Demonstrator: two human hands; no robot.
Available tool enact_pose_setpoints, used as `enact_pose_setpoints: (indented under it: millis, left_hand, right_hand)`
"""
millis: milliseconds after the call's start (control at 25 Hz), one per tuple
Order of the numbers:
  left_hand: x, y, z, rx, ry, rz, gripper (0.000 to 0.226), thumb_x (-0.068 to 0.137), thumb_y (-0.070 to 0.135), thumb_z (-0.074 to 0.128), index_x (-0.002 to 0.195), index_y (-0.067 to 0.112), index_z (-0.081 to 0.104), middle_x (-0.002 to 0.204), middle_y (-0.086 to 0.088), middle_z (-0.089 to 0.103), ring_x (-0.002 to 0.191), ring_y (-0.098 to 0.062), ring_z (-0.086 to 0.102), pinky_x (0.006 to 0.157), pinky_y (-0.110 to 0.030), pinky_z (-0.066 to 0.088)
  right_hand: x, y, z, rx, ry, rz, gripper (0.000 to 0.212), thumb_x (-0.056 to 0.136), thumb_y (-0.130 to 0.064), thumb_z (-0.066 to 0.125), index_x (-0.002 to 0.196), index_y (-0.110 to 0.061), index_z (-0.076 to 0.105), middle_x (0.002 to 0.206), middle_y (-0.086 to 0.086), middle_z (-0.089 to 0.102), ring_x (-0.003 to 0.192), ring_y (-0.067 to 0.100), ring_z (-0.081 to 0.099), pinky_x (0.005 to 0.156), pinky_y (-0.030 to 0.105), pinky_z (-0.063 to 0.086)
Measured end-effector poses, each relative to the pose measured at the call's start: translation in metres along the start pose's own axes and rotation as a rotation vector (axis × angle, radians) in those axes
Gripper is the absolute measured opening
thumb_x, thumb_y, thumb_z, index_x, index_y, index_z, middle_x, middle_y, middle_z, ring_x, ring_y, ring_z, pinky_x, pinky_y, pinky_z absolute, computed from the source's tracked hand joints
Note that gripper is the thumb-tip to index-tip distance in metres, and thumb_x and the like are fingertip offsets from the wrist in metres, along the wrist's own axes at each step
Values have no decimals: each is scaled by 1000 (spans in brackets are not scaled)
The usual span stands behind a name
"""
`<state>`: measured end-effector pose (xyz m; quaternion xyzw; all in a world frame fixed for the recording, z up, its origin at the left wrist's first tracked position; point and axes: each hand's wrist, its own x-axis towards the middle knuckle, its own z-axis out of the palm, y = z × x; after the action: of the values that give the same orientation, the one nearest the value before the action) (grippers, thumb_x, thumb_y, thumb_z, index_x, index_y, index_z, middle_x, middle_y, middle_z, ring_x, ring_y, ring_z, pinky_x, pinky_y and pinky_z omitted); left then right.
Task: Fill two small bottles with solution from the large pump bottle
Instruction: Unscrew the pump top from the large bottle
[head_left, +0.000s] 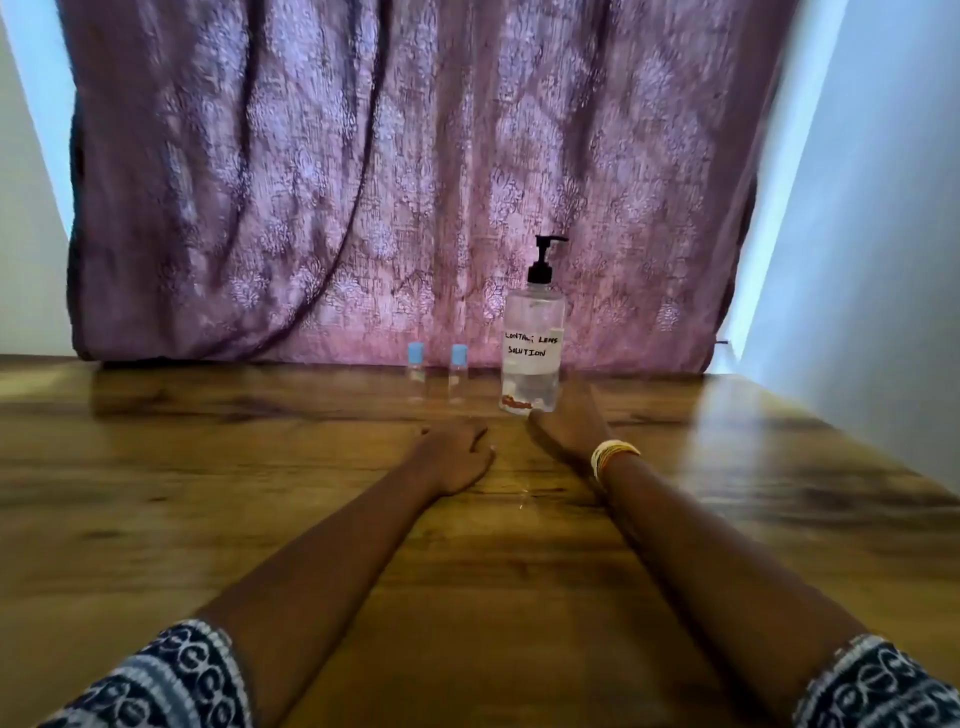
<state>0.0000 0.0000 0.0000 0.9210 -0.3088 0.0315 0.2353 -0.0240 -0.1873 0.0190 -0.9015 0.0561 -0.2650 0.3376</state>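
Observation:
A large clear pump bottle (533, 353) with a black pump and a white label reading "contact lens solution" stands at the back of the wooden table (260, 493). Left of it stand two small clear bottles with blue caps, one (415, 371) further left and one (458, 373) nearer the pump bottle. My left hand (451, 457) lies flat on the table in front of the small bottles, holding nothing. My right hand (569, 431), with bangles at the wrist, rests on the table just in front of the pump bottle's base, fingers extended and holding nothing.
A purple patterned curtain (389, 182) hangs right behind the bottles. Pale walls stand at both sides, and the table's right edge (857, 441) runs along the right wall. Both forearms stretch across the middle of the table.

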Motion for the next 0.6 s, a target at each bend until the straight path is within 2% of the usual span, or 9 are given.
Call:
enact_pose_setpoints:
  millis: [80, 160, 200, 280, 320, 400, 520, 600]
  left_hand:
    - [8, -4, 0, -18, -1, -3, 52, 93, 44, 48, 142, 26, 41, 150, -8, 43, 134, -29, 41, 110, -51, 31]
    - [10, -10, 2, -43, 9, -3, 53, 91, 45, 50, 141, 29, 43, 148, -6, 46, 132, -28, 43, 109, -52, 33]
    - [12, -11, 3, -34, 10, 2, 53, 91, 46, 50, 141, 30, 43, 147, -5, 47, 132, -27, 43, 108, -53, 34]
    - [15, -14, 6, 2, 16, 13, 53, 91, 47, 50, 140, 30, 43, 146, -4, 47, 131, -27, 43, 108, -54, 34]
    - [16, -14, 7, -2, 16, 11, 53, 90, 47, 50, 140, 29, 43, 146, -5, 48, 130, -27, 44, 108, -55, 33]
    - [16, -15, 5, -58, 21, -4, 53, 89, 45, 52, 138, 29, 44, 142, -5, 50, 127, -27, 47, 107, -54, 35]
    - [10, -11, -1, -436, 63, -25, 56, 88, 36, 58, 140, 29, 38, 138, -4, 51, 114, -22, 52, 90, -39, 47]
    - [6, -6, -15, -728, 126, -3, 59, 93, 27, 57, 145, 23, 31, 137, -8, 49, 111, -23, 55, 83, -36, 53]
  right_hand:
    - [17, 1, 2, 81, 9, -15, 61, 74, -11, 81, 125, 3, 49, 126, 18, 60, 111, 26, 59, 92, 29, 44]
    - [29, 0, 4, 184, -24, -5, 62, 67, -13, 87, 120, -1, 58, 119, 15, 67, 105, 21, 65, 96, 37, 52]
    - [33, 5, 9, 223, -33, 0, 60, 64, -16, 89, 117, -6, 62, 115, 11, 70, 102, 20, 68, 94, 42, 55]
    - [36, 13, 13, 265, -32, 33, 56, 60, -24, 92, 109, -20, 65, 112, 2, 71, 100, 18, 68, 92, 42, 56]
    - [35, 16, 12, 268, -21, 73, 60, 56, -31, 93, 107, -24, 61, 113, 0, 69, 100, 17, 66, 92, 39, 56]
    - [34, 21, 10, 252, -28, 135, 78, 49, -43, 93, 114, -21, 56, 118, 1, 65, 104, 19, 62, 91, 36, 54]
    - [23, 15, 8, 239, -116, 86, 90, 47, -42, 93, 125, -16, 56, 125, 3, 65, 111, 22, 62, 97, 44, 53]
    - [8, 8, 8, 274, -174, 34, 91, 46, -42, 94, 126, -17, 57, 125, 3, 66, 113, 22, 62, 99, 47, 52]
